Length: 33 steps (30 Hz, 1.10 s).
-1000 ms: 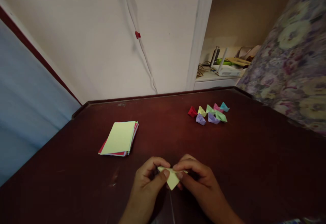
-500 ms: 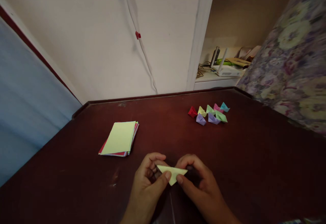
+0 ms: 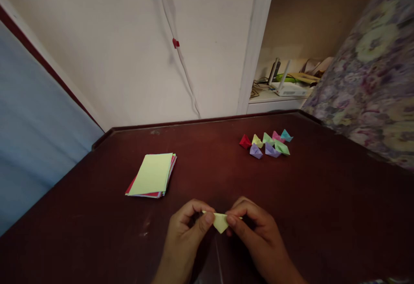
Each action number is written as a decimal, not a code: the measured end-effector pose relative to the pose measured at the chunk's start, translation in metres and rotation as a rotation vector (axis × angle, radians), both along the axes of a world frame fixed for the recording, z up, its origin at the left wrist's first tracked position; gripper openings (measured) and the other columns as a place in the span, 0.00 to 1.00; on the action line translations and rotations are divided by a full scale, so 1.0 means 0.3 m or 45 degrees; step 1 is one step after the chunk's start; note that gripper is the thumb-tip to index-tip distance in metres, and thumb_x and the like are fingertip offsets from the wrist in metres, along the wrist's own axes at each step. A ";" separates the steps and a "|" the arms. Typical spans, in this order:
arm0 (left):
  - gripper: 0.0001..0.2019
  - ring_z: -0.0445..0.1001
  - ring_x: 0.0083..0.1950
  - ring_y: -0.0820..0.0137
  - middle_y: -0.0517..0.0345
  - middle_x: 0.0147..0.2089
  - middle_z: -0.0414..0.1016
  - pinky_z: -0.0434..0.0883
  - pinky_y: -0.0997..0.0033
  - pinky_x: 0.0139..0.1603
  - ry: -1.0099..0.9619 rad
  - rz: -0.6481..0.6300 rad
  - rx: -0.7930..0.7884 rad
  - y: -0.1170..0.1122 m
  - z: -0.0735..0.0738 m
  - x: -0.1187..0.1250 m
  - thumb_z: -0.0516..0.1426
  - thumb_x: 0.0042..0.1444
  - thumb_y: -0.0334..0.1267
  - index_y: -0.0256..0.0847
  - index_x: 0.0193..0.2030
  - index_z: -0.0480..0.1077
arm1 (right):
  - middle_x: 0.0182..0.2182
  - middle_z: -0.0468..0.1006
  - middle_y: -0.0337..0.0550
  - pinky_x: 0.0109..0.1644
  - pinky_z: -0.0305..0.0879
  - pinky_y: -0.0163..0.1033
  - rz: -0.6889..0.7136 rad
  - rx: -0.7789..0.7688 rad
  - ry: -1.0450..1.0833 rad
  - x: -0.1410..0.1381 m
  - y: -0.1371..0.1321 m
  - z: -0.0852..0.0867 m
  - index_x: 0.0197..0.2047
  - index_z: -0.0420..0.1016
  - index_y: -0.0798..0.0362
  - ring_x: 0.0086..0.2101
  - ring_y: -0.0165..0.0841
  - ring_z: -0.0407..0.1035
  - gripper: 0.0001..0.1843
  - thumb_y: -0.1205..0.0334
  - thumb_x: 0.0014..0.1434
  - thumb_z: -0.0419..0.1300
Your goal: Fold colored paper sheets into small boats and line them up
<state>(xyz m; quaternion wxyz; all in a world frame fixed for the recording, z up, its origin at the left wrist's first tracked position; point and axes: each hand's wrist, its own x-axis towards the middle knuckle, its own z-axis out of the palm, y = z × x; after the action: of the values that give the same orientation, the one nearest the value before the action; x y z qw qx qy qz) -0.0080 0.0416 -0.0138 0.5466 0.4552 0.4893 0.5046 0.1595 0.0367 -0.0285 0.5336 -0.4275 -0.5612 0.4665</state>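
Between my two hands is a small folded piece of pale yellow paper (image 3: pixel 220 223), its point facing down toward me. My left hand (image 3: pixel 190 226) pinches its left upper corner between thumb and forefinger. On the other side, my right hand (image 3: pixel 252 221) pinches the right upper corner the same way. The thumbs and fingertips cover both ends of the paper, so only its middle and small tips show.
A stack of coloured paper sheets (image 3: pixel 152 174), pale yellow on top, lies left on the dark red table (image 3: pixel 207 159). Several small folded paper boats, one red (image 3: pixel 245 142), one purple (image 3: pixel 256 151), sit at the back right. A white router (image 3: pixel 289 89) stands on a shelf behind.
Both thumbs have shifted up and outward from the paper's lower middle to its upper corners. The fingertips now pinch those corners.
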 end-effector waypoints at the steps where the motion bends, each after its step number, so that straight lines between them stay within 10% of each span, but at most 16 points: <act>1: 0.10 0.71 0.32 0.70 0.61 0.30 0.77 0.67 0.75 0.34 -0.033 -0.026 -0.025 -0.002 0.000 0.004 0.69 0.49 0.43 0.42 0.34 0.78 | 0.25 0.71 0.37 0.34 0.61 0.35 -0.010 0.007 0.022 0.000 0.001 -0.002 0.26 0.74 0.51 0.28 0.31 0.66 0.14 0.58 0.64 0.61; 10: 0.13 0.64 0.30 0.70 0.61 0.27 0.71 0.64 0.73 0.32 0.138 -0.188 -0.093 -0.008 0.030 0.025 0.66 0.53 0.45 0.38 0.27 0.74 | 0.35 0.76 0.40 0.39 0.67 0.37 -0.037 0.040 0.031 0.000 0.004 0.010 0.40 0.81 0.47 0.36 0.35 0.71 0.05 0.61 0.59 0.65; 15: 0.13 0.61 0.29 0.71 0.63 0.24 0.66 0.61 0.73 0.30 0.222 -0.204 -0.114 -0.011 0.052 0.037 0.65 0.52 0.44 0.40 0.23 0.71 | 0.27 0.71 0.37 0.34 0.62 0.35 0.012 -0.011 -0.058 -0.008 -0.002 0.017 0.27 0.75 0.50 0.30 0.32 0.67 0.11 0.61 0.62 0.62; 33: 0.12 0.65 0.29 0.68 0.60 0.26 0.70 0.63 0.72 0.32 0.289 -0.168 -0.056 -0.014 0.032 0.029 0.63 0.54 0.45 0.40 0.26 0.73 | 0.26 0.70 0.34 0.33 0.60 0.34 0.045 -0.340 0.324 0.011 0.010 -0.011 0.31 0.74 0.51 0.29 0.30 0.62 0.11 0.54 0.58 0.67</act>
<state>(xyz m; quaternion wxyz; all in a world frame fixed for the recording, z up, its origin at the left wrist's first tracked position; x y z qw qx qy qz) 0.0006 0.0375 -0.0042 0.5296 0.5283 0.5281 0.4019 0.1627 0.0398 -0.0317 0.5305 -0.4220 -0.4298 0.5965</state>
